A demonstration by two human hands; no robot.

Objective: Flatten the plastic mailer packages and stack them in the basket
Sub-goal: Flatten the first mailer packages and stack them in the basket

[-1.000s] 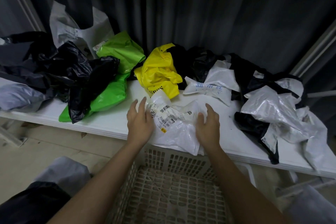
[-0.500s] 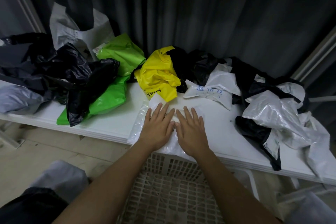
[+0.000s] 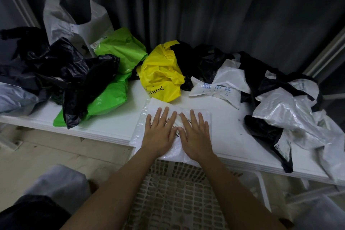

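Both hands flat, fingers straight: left hand and right hand press the white mailer onto the counter, basket near.

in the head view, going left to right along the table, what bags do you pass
grey mailer → black bag → green mailer → yellow bag → white mailer with blue writing → silvery white mailer
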